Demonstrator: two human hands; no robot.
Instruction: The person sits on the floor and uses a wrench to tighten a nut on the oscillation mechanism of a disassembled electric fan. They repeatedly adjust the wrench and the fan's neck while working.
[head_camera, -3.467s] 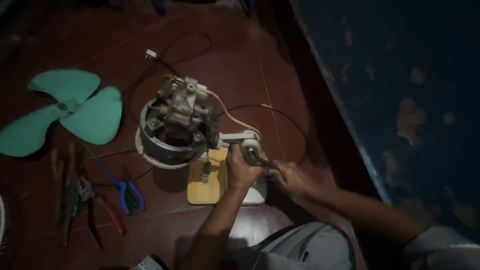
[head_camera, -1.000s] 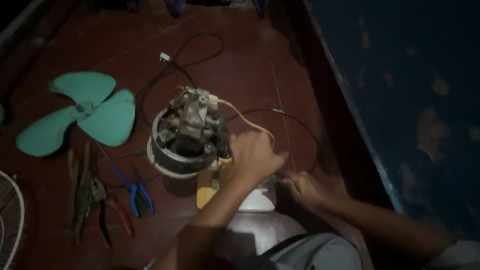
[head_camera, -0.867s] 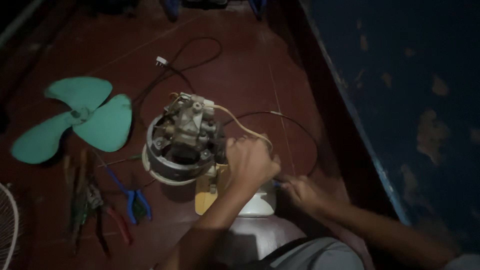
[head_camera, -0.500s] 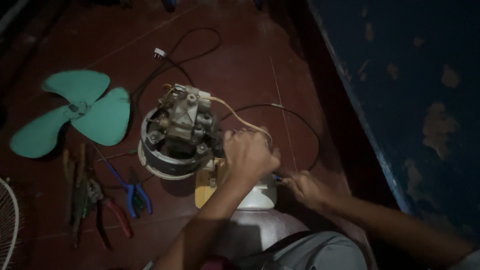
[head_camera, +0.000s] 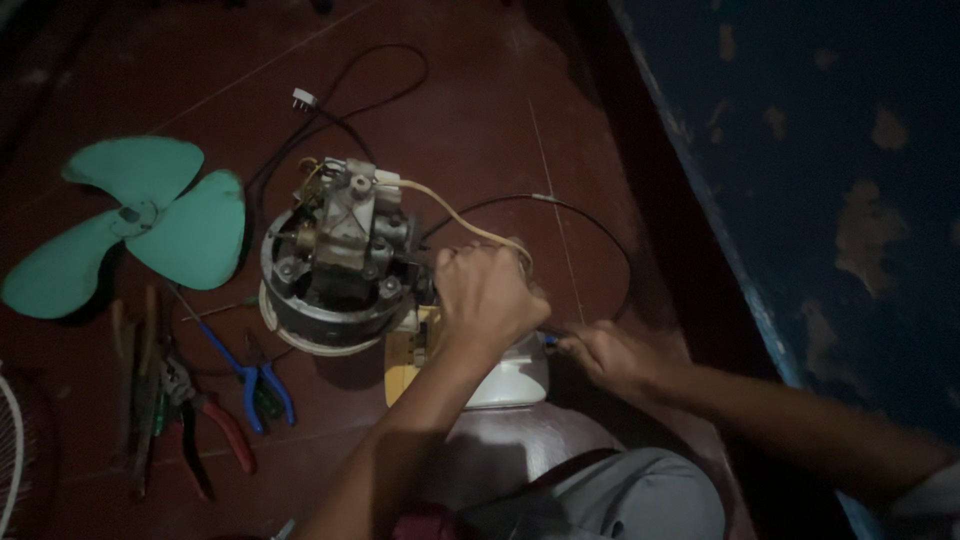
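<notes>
Dim rm: glossy dark-red floor (head_camera: 480, 110), peeling blue wall (head_camera: 830, 150) at right.

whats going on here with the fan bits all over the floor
A person sits on the dark red floor over a bare fan motor. The left hand grips the white housing beside the motor, while the right hand holds a small blue-handled tool against it. The green fan blade and some pliers lie to the left.

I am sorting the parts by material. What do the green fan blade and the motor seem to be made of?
Green fan blade: probably plastic, one smooth, matte moulded piece.
Motor: apparently bare metal, dull grey and worn, with a shiny rim.
The left hand rests beside it.
</notes>
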